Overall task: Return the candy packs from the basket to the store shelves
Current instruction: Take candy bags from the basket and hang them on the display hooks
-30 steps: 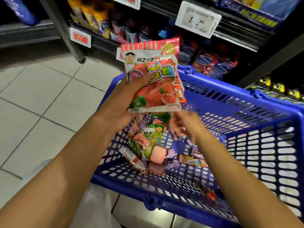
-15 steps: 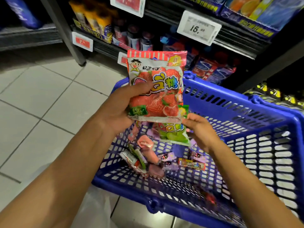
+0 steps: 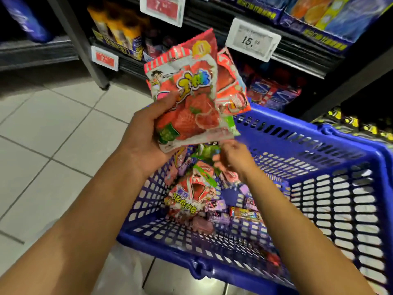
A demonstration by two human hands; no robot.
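My left hand (image 3: 144, 135) grips a fanned stack of candy packs above the blue basket (image 3: 319, 133). A strawberry pack (image 3: 187, 103) is in front, a second red pack (image 3: 230, 86) sits behind it, and a green pack's edge (image 3: 230, 124) peeks out at the lower right. My right hand (image 3: 234, 160) is blurred just under the stack, fingers curled beside a green wrapper (image 3: 204, 151); whether it holds anything is unclear. Inside the basket lie another red pack (image 3: 191, 196) and several small candy bars (image 3: 245, 213).
Dark store shelves (image 3: 297, 58) run behind the basket with a white price tag (image 3: 253, 42), red tags (image 3: 162, 9) and boxed goods. Pale floor tiles (image 3: 53, 128) spread to the left. A white plastic bag (image 3: 123, 271) lies under the basket's near edge.
My right hand lifted a green pack from the basket up to the stack, then dropped just below it. My left hand raised and tilted the stack, which now fans out.
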